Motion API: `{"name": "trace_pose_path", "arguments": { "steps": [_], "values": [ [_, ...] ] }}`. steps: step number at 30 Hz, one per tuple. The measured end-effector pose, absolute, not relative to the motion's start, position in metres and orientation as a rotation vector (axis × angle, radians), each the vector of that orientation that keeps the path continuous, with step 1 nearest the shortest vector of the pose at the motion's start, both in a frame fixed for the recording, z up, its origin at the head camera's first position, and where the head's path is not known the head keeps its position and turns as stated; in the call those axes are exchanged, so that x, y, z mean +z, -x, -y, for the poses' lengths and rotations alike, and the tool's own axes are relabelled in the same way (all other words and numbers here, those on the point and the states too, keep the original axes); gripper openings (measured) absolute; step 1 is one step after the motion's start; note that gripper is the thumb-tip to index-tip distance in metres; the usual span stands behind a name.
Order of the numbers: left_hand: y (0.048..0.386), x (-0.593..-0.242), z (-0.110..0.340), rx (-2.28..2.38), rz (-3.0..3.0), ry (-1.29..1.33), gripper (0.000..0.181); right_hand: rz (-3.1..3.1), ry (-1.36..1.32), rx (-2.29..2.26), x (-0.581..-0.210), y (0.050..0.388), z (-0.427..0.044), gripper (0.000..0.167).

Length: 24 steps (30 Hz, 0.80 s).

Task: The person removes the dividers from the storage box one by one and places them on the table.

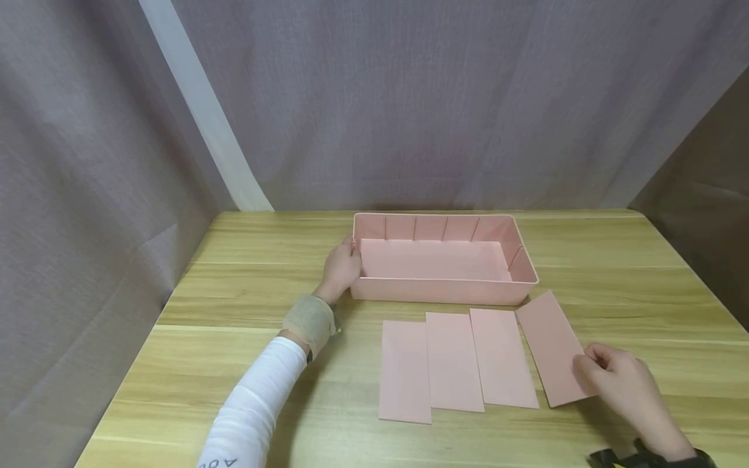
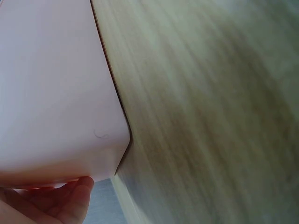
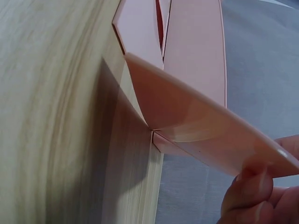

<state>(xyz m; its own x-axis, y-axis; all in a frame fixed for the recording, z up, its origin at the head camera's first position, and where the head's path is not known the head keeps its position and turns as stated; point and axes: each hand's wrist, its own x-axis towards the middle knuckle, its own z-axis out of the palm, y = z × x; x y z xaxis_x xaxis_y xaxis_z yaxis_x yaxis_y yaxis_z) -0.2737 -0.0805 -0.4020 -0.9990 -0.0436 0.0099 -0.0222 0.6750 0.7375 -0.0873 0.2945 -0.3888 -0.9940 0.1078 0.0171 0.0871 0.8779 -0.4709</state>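
Observation:
A long pink plastic box, open at the top, stands near the back of the table. At its left end my left hand grips the end wall by the rim; the left wrist view has the fingers against the box's outer side. My right hand pinches a thin pink divider panel by its right edge. That panel tilts, its right side raised off the wood with a shadow beneath, as the right wrist view also has it. Its far left corner lies close to the third flat panel.
Two more flat pink panels lie side by side in front of the box, slightly overlapping. Narrow vertical grooves line the box's inner walls. Grey cloth hangs behind the wooden table.

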Motion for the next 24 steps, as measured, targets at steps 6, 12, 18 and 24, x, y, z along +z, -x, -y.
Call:
{"name": "trace_pose_path", "arguments": {
  "steps": [6,12,18,24],
  "values": [
    [0.274,-0.401,0.080,-1.239,2.855,-0.059,0.041,3.046,0.161,0.741,-0.389,0.088,-0.296,0.025],
    [0.274,-0.401,0.080,-1.246,2.853,-0.068,0.041,3.091,0.143,0.742,-0.390,0.089,-0.300,0.027],
    [0.274,-0.402,0.080,-1.231,2.858,-0.065,0.041,3.146,0.126,0.729,-0.392,0.090,-0.305,0.030],
    [0.274,-0.403,0.080,-1.231,2.856,-0.065,0.041,3.242,0.173,0.738,-0.394,0.093,-0.309,0.032]
  ]
}}
